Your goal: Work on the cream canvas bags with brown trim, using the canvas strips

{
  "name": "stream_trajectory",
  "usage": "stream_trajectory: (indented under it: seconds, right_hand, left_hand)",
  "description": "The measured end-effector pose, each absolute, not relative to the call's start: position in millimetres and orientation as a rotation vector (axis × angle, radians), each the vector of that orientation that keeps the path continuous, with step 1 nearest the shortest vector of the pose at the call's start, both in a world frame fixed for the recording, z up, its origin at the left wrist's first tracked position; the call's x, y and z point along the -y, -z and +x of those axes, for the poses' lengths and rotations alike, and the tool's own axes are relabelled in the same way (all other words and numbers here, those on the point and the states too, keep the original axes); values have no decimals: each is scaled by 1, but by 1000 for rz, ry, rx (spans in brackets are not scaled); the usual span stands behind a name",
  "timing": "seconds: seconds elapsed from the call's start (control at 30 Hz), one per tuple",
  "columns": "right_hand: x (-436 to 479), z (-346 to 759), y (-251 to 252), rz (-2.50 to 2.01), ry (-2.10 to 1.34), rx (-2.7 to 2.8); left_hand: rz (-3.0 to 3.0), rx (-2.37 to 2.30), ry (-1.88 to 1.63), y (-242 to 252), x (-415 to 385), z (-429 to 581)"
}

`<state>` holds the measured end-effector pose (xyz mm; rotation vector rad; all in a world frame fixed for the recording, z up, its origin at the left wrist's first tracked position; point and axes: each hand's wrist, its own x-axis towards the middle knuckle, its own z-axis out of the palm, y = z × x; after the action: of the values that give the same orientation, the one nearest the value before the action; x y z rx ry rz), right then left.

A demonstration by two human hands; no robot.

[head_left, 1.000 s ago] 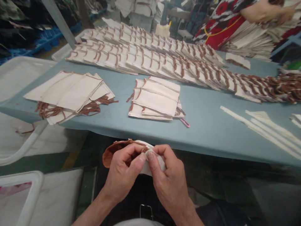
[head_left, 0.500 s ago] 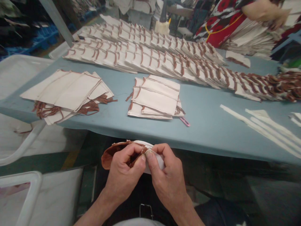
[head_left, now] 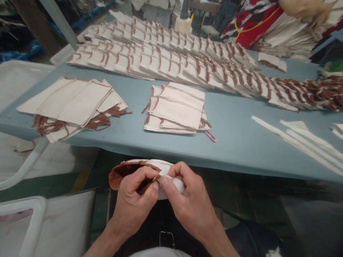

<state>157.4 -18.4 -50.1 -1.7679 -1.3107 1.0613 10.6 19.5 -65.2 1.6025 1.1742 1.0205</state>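
Note:
In front of the table edge, over my lap, is a brown and white fabric piece [head_left: 118,175]; its brown side curls open at the left and its white side faces right. My left hand [head_left: 136,198] pinches the brown edge between thumb and forefinger. Close against it, my right hand [head_left: 184,194] is closed on the white part at the same seam, thumb on top. The fingertips of both hands nearly touch, and they hide the exact spot they grip. The fabric hangs above the table's near edge, apart from the stacks.
On the blue-grey table [head_left: 235,142] lie a left stack [head_left: 72,100] and a middle stack [head_left: 179,110] of cream fabric pieces, a small pink object [head_left: 210,136], and white strips [head_left: 284,139]. Overlapping rows [head_left: 171,64] run behind. A person's arm [head_left: 305,9] shows at upper right.
Both hands have shifted slightly left with the fabric piece, and more of its brown opening and white side shows. The view has tilted a little.

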Motion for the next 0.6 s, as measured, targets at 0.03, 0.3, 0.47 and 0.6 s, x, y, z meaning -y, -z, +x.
stream_trajectory:
  seconds: [0.03,0.3,0.47,0.6]
  right_hand:
    - [17,159,50,-1769,-1101,1319]
    - [11,165,51,-1665,-1387,1203]
    - [7,169,62,-1311,-1778,925]
    - [8,170,73,-1120,-1948,731]
  left_hand:
    - [1611,-1170,-1019,66,-20,9]
    - [1724,-1038,-997,64,-21,5]
    - [1684,-920,-949,61,-25,6]
    - [1577,-882,-891,63,-26,4]
